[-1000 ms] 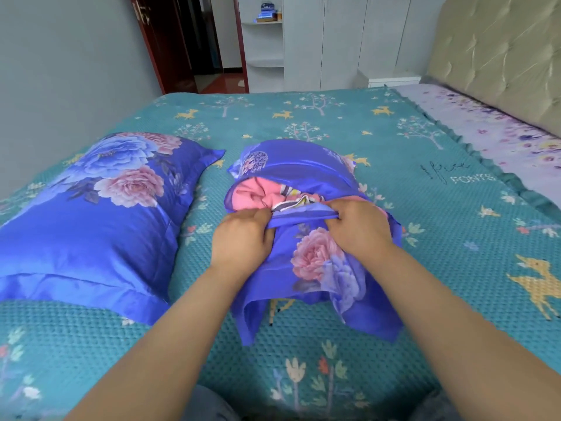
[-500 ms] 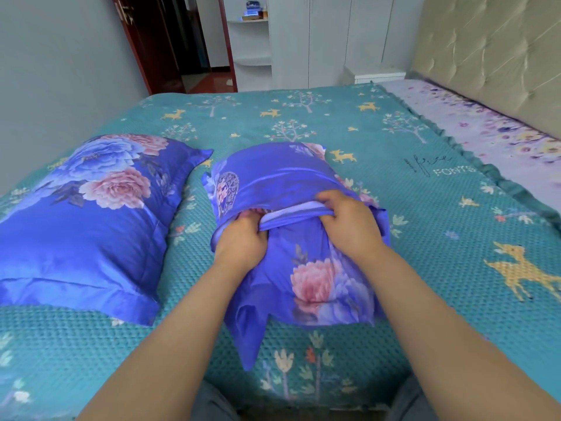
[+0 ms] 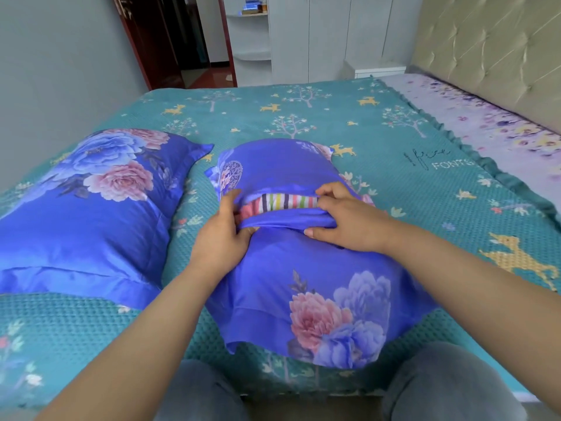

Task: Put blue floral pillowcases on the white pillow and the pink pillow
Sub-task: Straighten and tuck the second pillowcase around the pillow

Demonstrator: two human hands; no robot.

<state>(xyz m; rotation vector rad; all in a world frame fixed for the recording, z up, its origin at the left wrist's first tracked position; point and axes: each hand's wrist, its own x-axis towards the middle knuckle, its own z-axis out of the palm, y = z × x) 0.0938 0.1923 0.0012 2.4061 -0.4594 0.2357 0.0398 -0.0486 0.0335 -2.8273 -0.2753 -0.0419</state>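
Observation:
A blue floral pillowcase lies in the middle of the bed with a pillow inside it. Through its slit-like opening a pink and rainbow-striped strip of the pillow shows. My left hand grips the lower hem of the opening at its left end. My right hand pinches the same bunched hem at the right end. A second pillow, fully covered by a blue floral pillowcase, lies to the left on the bed.
The bed carries a teal quilt with deer and trees. A purple floral sheet and padded headboard are at the right. A grey wall, dark doorway and white cabinets stand beyond. My knees touch the bed's near edge.
The pillow and case slid closer to me and flattened out. The opening, closed half a second ago, now gapes and shows the striped fabric. Both hands kept hold of the hem.

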